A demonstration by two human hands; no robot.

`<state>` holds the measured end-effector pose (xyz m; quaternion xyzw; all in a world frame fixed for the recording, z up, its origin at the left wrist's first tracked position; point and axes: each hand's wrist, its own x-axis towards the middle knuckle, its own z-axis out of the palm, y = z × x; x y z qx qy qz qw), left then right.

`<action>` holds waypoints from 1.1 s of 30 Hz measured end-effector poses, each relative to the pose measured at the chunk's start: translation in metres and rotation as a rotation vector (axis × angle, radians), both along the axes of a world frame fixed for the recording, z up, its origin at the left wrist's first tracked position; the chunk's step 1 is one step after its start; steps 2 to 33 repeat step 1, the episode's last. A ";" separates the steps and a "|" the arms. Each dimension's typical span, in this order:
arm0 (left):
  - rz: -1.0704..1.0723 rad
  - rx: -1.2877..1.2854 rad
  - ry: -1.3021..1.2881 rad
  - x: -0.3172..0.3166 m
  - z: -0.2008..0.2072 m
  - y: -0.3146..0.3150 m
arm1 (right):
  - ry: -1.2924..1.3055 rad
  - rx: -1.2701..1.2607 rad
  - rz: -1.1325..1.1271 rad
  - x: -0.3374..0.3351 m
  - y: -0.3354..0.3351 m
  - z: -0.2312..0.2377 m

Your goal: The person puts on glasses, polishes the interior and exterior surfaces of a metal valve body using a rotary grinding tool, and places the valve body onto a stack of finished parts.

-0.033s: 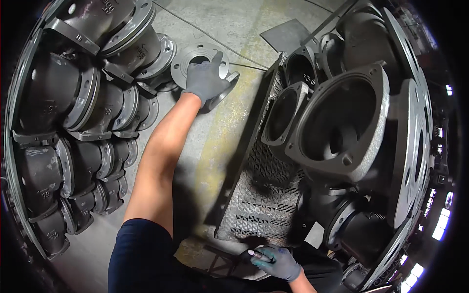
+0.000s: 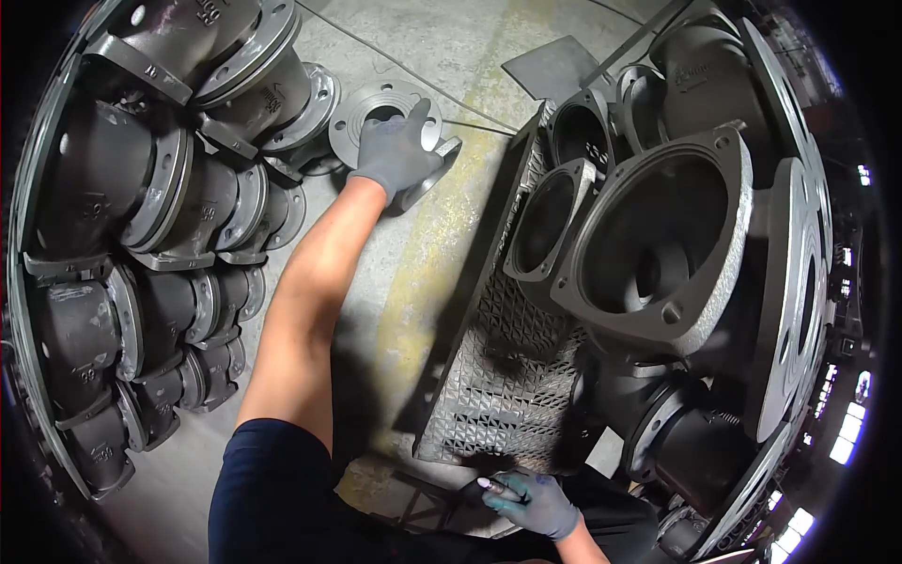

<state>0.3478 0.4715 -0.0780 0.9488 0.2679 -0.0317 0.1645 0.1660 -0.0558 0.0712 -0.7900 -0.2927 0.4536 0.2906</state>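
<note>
My left hand (image 2: 395,155), in a grey glove, reaches far out to a flanged metal valve body (image 2: 349,130) standing on the floor. Some of its fingers dip into the round bore, one finger lies along the flange face, and the thumb points to the right; it grips the casting. Close to my lap, my right hand (image 2: 540,506), in a grey glove with green and blue stains, is closed around a slim dark hand tool (image 2: 500,488) with a pale pinkish tip. The tool's far end is hidden.
Stacked valve bodies (image 2: 94,188) form a wall on the left. On the right, large castings with square flanges (image 2: 728,244) stand on and beside a black plastic grid pallet (image 2: 493,414). A flat grey plate (image 2: 550,68) and a thin cable (image 2: 404,68) lie on the floor.
</note>
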 end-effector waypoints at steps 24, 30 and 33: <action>-0.033 0.000 -0.030 -0.006 -0.007 0.006 | -0.014 0.003 0.063 0.003 -0.001 -0.005; -0.033 0.000 -0.030 -0.006 -0.007 0.006 | -0.014 0.003 0.063 0.003 -0.001 -0.005; -0.033 0.000 -0.030 -0.006 -0.007 0.006 | -0.014 0.003 0.063 0.003 -0.001 -0.005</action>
